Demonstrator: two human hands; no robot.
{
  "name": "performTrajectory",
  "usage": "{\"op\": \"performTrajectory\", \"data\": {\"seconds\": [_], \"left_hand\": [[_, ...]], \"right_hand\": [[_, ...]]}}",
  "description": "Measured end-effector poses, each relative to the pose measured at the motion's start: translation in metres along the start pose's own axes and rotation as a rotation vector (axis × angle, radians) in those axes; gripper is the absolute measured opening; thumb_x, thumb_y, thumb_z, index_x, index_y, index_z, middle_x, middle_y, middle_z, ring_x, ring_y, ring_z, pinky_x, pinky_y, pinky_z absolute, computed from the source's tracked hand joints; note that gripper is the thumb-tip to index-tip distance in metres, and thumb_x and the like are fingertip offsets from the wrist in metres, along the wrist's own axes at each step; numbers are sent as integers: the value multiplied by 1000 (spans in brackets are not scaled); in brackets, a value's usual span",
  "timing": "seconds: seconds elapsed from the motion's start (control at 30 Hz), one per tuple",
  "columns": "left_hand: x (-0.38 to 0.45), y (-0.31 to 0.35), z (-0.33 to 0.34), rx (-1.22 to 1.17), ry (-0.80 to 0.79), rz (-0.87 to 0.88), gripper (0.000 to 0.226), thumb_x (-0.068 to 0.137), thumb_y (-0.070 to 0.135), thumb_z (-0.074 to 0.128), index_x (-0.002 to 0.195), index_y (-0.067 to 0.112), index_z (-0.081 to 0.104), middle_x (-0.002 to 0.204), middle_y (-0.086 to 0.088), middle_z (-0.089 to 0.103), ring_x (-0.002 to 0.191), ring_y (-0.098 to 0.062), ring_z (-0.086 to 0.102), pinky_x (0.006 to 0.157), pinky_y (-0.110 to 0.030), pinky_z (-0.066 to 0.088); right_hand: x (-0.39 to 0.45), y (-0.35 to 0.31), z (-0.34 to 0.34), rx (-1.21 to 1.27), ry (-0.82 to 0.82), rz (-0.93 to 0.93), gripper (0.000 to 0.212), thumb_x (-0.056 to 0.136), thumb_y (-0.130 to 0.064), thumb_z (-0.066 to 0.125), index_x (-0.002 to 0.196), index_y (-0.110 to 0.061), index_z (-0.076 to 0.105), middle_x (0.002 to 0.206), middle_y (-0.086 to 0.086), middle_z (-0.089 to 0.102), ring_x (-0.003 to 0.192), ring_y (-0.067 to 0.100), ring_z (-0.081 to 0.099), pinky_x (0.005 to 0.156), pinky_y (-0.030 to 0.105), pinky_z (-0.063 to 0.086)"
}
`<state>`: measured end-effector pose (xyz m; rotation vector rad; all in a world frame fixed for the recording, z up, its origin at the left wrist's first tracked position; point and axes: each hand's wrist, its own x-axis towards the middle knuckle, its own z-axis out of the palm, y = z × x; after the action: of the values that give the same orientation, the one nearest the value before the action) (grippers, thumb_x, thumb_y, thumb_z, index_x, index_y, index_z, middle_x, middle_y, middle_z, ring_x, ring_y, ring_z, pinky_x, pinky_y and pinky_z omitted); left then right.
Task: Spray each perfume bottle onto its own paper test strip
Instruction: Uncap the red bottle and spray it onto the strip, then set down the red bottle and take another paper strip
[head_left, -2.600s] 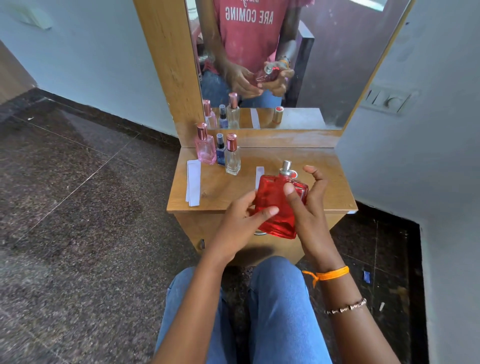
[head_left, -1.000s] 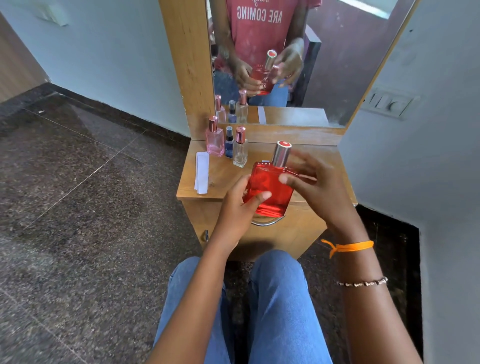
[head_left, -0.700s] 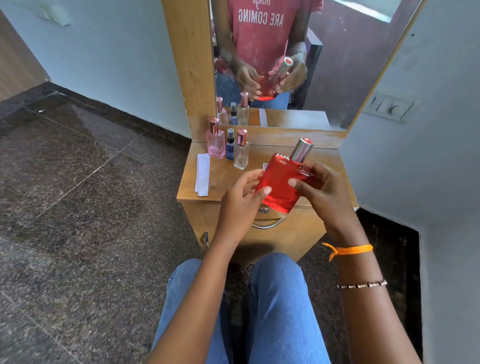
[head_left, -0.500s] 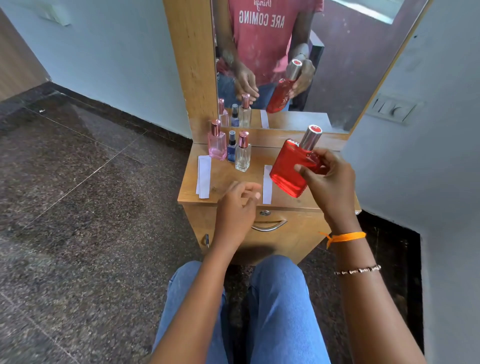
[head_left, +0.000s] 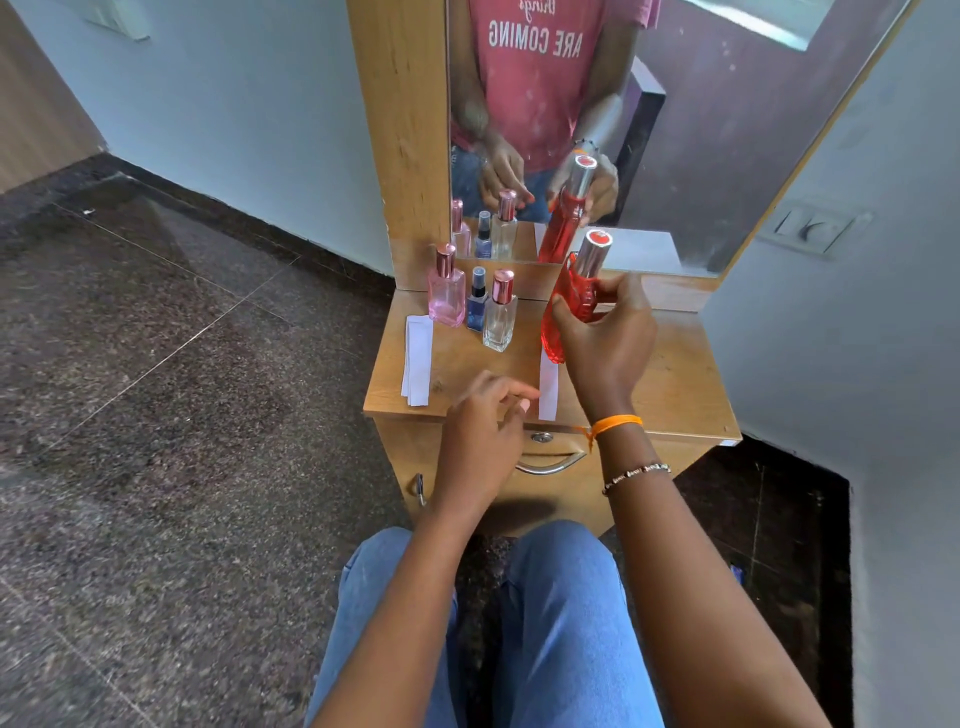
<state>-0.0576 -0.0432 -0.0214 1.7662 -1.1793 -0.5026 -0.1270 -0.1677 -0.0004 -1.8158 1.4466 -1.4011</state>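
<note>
Wooden dresser top with a mirror behind it, dark stone floor around. We sit in front with our knees under the edge.

Our right hand grips the red perfume bottle by its body, thumb and fingers curled round it, silver cap up, bottle tilted a little. It hangs just above the far end of one paper strip lying flat on the top; bottle's lower corner is beside our right thumb.

Our left hand holds nothing, fingers loosely curled, fingertips just left of that strip's near end, at the front edge.

Beyond the left fingertips: pink bottle, small blue bottle, clear bottle, all upright and capped, close together. Left of them lies a stack of spare strips. Drawer handle sits below our wrists.
</note>
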Motion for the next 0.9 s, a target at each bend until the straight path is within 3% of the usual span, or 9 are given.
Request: {"op": "performTrajectory", "data": {"seconds": [0.1,0.2,0.43,0.57,0.67,0.73,0.8,0.9], "left_hand": [[1,0,-1,-2,1,-1,18,88,6,57,93,18,68,96,8,58,94,-7,55,78,-14,41],[2,-2,-2,-14,-5,-12,19,88,5,56,94,18,69,98,9,58,95,-5,55,76,-7,38],[3,-10,-5,-55,11,-42,25,88,2,55,92,23,68,99,9,59,95,-2,55,78,-6,40],[2,-12,-6,-53,25,-32,26,87,2,55,91,24,68,98,10,60,94,1,55,78,-5,40],[0,-16,-10,-70,107,-33,27,86,0,54,90,23,68,97,8,62,93,-4,58,79,-9,42],[0,-23,-15,-57,220,-44,29,84,-1,54,88,24,66,94,8,63,92,-13,59,82,-24,46],[3,-31,-22,-15,348,-93,28,82,-1,55,88,25,63,94,6,65,91,-20,58,83,-38,48],[10,-39,-35,75,482,-224,25,80,3,61,95,23,60,98,8,67,94,-24,55,89,-43,42]], "right_hand": [[-3,3,11,-67,44,-1,30,70,-31,74,80,-13,52,79,-1,62,64,13,54,51,20,28],[-6,5,16,-109,51,-5,31,72,-33,73,81,-14,50,80,-1,59,67,15,53,53,29,37],[-9,9,19,-174,37,-17,36,76,-35,72,91,-13,48,89,3,55,75,19,53,57,40,47],[-20,9,11,-207,24,-14,51,78,-45,71,111,-14,48,105,4,53,91,13,51,61,30,41],[-37,4,5,-84,48,-101,32,86,-38,64,105,-15,53,96,2,56,81,7,48,60,23,36],[-50,-3,5,48,-115,-224,10,90,-26,61,91,-17,56,84,0,59,68,10,50,57,30,42],[-60,-9,14,113,-344,-334,5,88,-15,61,84,-14,59,81,1,61,64,14,52,58,36,46],[-66,-15,37,77,-593,-381,8,83,-7,61,90,-9,64,91,5,63,69,21,58,62,40,50]]}}
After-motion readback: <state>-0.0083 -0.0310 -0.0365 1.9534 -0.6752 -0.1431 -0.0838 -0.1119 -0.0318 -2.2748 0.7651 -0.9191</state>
